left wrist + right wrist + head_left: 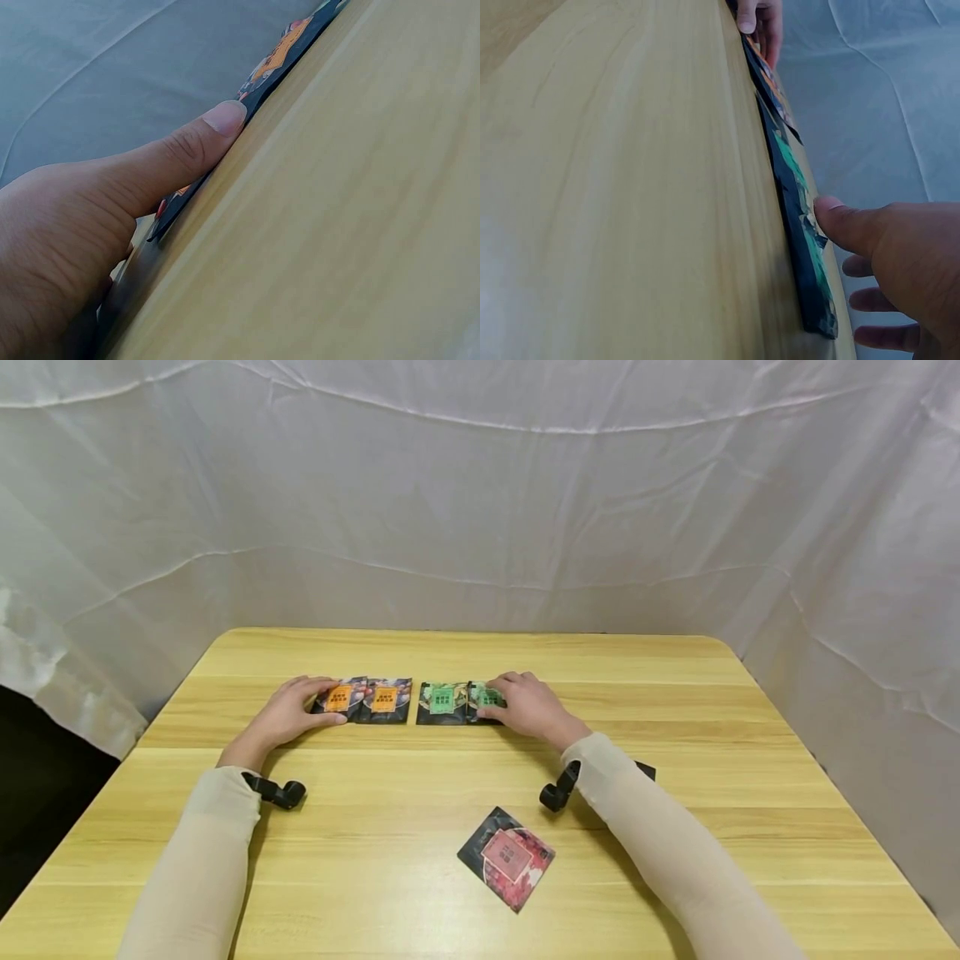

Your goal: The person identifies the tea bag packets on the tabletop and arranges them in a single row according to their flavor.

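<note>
Two packets with orange labels lie side by side on the table. My left hand [291,710] spans the outer orange-labelled packet [339,699], thumb at its near edge and fingers at its far edge; the inner orange-labelled packet [385,701] adjoins it. To the right are two green-labelled packets, the left one [442,702] fully visible and the right one [486,697] partly covered by my right hand [532,706]. In the right wrist view, my right thumb [840,217] is at the green-labelled packets and the other fingers are spread loosely.
A black packet with a pink-red label [507,858] lies askew nearer the front of the wooden table [375,827]. Behind my right sleeve, a dark corner of something [646,770] peeks out. Pale cloth [480,510] hangs behind the table.
</note>
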`<state>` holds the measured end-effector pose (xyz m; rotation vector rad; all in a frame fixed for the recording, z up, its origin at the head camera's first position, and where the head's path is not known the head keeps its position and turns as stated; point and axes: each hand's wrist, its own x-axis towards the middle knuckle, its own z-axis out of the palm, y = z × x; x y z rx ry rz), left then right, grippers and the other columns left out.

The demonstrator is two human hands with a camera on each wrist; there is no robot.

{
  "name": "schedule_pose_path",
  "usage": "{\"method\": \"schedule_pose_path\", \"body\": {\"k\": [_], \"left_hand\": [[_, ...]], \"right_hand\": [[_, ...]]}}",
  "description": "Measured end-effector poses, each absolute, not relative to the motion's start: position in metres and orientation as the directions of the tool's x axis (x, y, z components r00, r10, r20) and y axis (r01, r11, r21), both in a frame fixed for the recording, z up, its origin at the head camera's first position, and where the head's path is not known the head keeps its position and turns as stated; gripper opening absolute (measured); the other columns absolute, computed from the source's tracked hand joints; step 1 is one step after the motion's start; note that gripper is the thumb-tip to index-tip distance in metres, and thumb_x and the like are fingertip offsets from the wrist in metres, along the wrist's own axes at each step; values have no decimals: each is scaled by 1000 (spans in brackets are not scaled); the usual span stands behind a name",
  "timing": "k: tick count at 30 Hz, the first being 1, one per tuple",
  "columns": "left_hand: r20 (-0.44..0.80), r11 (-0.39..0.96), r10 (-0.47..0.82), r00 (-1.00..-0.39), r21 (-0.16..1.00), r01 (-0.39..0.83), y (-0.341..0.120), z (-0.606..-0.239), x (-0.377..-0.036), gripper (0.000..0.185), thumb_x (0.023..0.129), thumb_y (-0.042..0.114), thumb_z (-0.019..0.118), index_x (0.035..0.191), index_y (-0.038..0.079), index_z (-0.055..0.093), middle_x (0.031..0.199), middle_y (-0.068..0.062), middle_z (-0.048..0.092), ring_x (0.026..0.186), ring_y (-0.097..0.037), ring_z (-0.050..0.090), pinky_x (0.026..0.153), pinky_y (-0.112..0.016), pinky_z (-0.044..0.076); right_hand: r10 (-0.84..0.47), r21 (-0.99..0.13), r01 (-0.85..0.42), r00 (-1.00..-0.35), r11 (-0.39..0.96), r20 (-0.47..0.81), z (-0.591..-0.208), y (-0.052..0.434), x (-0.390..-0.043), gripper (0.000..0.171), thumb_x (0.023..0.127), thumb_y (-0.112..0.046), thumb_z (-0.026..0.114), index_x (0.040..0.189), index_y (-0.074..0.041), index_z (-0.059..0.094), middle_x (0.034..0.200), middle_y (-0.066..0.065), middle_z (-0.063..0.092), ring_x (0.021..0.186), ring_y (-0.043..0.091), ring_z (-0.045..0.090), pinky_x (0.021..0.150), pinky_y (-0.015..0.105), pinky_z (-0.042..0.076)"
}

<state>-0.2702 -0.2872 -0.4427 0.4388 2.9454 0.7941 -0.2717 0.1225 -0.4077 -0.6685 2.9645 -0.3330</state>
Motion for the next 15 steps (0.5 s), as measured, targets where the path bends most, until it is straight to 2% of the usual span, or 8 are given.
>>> {"method": "schedule_pose_path", "body": {"k": [4, 15], "left_hand": [[13, 830, 284, -959, 497, 252, -287, -443, -270, 88, 83, 59, 69, 149, 7, 41, 152, -23, 35, 142, -48, 14, 111, -67, 14], [14, 830, 286, -958, 497, 254, -286, -440, -271, 88, 84, 59, 69, 149, 7, 42, 152, -22, 35, 142, -48, 14, 111, -67, 13]], "right_hand": [[-452, -287, -429, -892, 857, -17, -405, 130, -269, 65, 94, -55, 58, 144, -14, 50, 146, 11, 46, 134, 36, 39, 112, 52, 30], [-536, -339, -507, -844, 793, 10, -397, 167, -263, 64, 96, -51, 57, 144, -11, 49, 145, 13, 47, 134, 35, 40, 113, 51, 27]]}}
